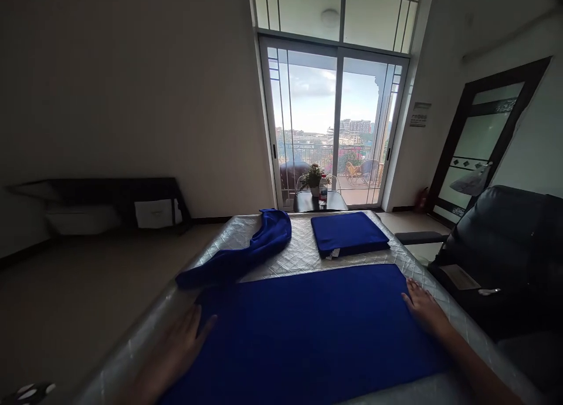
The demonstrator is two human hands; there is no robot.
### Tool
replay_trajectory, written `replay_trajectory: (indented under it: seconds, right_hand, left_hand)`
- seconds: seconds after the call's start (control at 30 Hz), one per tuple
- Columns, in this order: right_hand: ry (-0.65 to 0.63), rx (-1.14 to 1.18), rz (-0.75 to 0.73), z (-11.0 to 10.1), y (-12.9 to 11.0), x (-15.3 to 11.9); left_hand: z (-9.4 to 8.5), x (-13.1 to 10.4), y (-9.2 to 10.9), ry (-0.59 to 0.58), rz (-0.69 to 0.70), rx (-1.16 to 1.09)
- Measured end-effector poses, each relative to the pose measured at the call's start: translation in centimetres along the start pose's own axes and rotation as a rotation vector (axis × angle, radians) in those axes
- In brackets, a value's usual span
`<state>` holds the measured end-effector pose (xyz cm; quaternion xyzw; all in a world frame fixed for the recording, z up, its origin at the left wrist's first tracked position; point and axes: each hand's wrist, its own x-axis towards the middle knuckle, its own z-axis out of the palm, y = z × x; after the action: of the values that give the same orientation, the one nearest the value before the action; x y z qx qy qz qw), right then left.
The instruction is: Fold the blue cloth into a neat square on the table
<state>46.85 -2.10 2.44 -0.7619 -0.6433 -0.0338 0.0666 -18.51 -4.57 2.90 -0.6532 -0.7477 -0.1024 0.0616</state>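
Observation:
A dark blue cloth [316,329] lies spread flat, its near edge slanting across the bottom of the view. At its left edge is my left hand [182,337], slightly blurred, fingers stretched out and thumb apart over the cloth. My right hand [423,305] rests open at the cloth's right edge, near the far corner, with the fingers extended. Beyond the spread cloth sits a neatly folded blue cloth [349,230] with a small white tag [335,252]. To its left, a crumpled strip of blue cloth [264,241] trails toward the left edge and meets the spread piece.
Everything blue lies on a silvery quilted mattress [299,247]. Behind it stands a small dark table [303,203] with a potted plant [313,179] and bottle [323,191]. A black chair [505,241] flanks the right side; a low dark shelf [123,188] stands left.

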Motion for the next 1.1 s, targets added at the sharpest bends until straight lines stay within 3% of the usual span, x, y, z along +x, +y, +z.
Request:
replay_trajectory:
  seconds: [0.1, 0.17, 0.23, 0.33, 0.47, 0.53, 0.6, 0.77, 0.93, 1.03, 1.1]
  right_hand:
    - [0.047, -0.028, -0.03, -1.2, -0.7, -0.1]
    - [0.081, -0.028, -0.098, -2.2, -2.5, -0.1]
    - [0.088, 0.02, -0.203, -3.2, -5.8, 0.0]
    - [0.037, 0.171, -0.391, -4.0, -13.1, 0.2]
    - [-0.069, 0.339, -0.586, -3.2, -22.6, 0.5]
    - [-0.082, 0.351, -0.617, -2.3, -25.4, 0.7]
    - [-0.09, 0.354, -0.618, -1.3, -26.7, 0.9]
    - [-0.098, 0.41, -0.599, 0.1, -26.9, 0.8]
    - [-0.125, 0.37, -0.542, -0.2, -26.1, 0.9]
    - [-0.129, 0.312, -0.463, -0.6, -22.9, 1.7]
    - [-0.12, 0.291, -0.399, -1.0, -19.3, 2.4]
  left_hand:
    - [-0.9, 0.4, 0.7, -0.064, -0.053, -0.017]
    - [-1.8, 0.9, 2.3, -0.079, -0.053, -0.037]
    - [-2.5, 1.5, 5.3, -0.083, 0.048, -0.066]
    - [-2.7, 2.7, 11.5, -0.051, 0.259, -0.15]
    - [-1.2, 4.6, 19.7, 0.021, 0.425, -0.196]
    - [0.2, 5.0, 22.3, 0.046, 0.491, -0.184]
    - [1.6, 5.1, 23.7, 0.066, 0.555, -0.169]
    - [4.1, 5.1, 23.7, 0.079, 0.643, -0.132]
    - [4.6, 5.5, 22.7, 0.062, 0.64, -0.101]
    - [4.5, 5.5, 20.4, 0.043, 0.626, -0.088]
    - [4.2, 5.5, 17.4, 0.018, 0.564, -0.088]
